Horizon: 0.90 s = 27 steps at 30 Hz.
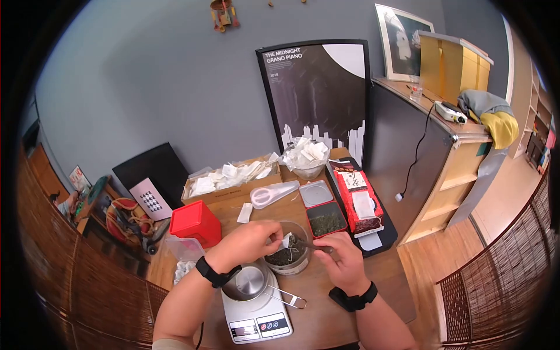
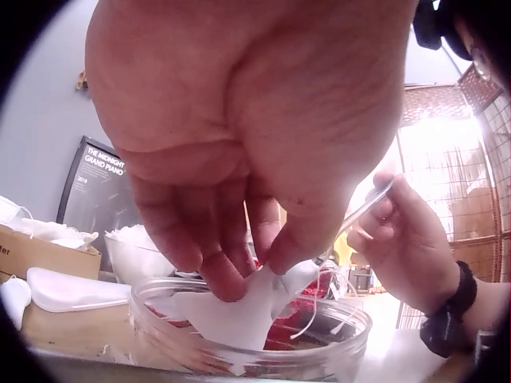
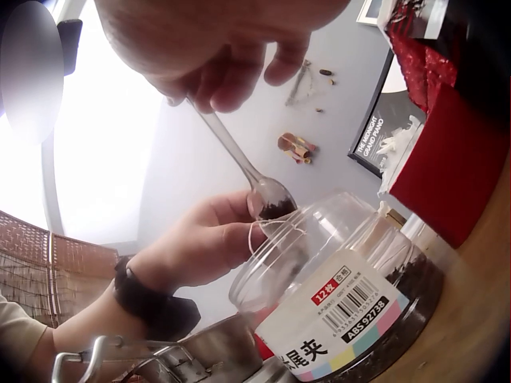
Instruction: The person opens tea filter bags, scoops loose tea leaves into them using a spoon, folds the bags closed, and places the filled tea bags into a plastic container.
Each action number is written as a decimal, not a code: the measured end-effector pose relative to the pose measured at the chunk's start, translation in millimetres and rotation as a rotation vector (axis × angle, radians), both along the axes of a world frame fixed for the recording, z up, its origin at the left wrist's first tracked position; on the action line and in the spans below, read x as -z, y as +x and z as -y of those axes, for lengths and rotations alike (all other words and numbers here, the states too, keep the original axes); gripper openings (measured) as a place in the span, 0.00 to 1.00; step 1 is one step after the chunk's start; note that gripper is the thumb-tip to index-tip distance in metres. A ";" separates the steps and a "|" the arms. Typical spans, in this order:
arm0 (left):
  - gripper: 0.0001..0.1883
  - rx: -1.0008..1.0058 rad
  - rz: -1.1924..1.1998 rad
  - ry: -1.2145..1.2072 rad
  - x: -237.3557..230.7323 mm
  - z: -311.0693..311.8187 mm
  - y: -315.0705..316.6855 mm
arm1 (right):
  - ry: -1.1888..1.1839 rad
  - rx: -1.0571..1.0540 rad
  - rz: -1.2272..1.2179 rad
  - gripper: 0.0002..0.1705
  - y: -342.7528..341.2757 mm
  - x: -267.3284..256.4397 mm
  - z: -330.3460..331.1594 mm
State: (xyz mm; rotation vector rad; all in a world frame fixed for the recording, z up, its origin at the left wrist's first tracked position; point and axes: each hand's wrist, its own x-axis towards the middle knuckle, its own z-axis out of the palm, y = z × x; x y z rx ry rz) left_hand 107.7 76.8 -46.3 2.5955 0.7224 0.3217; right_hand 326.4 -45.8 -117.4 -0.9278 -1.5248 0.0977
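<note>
Over a clear round jar (image 3: 327,315) of dark leaves, my left hand (image 1: 254,240) pinches a small white bag (image 2: 231,319) with strings hanging from it. My right hand (image 1: 343,261) grips the handle of a spoon (image 3: 231,148) from the other side. Dark leaves lie in the spoon's bowl, which is at the bag's mouth in the right wrist view. Just below the left hand, a metal pan (image 1: 252,281) rests on a white kitchen scale (image 1: 258,322).
Behind the jar stand an open red tin (image 1: 328,221) of leaves, a red packet (image 1: 360,198), a white scoop (image 1: 274,193), and a carton (image 1: 230,191) and bowl (image 1: 308,170) of white bags. A red box (image 1: 195,223) is at the left.
</note>
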 end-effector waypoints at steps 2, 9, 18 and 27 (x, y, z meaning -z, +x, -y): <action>0.07 -0.030 0.020 0.021 -2.0 1.4 -4.2 | 0.004 -0.003 0.015 0.14 -3.4 -5.3 0.5; 0.07 -0.058 0.167 0.048 -9.4 7.5 -18.2 | -0.135 -0.044 0.041 0.11 -11.0 -60.7 -8.7; 0.07 -0.140 0.342 -0.042 -17.9 16.2 -27.5 | -0.154 -0.070 0.190 0.08 -24.4 -116.4 -25.5; 0.07 -0.164 0.346 -0.042 -10.0 18.4 -31.8 | -0.147 -0.082 0.226 0.09 -20.1 -108.3 -28.6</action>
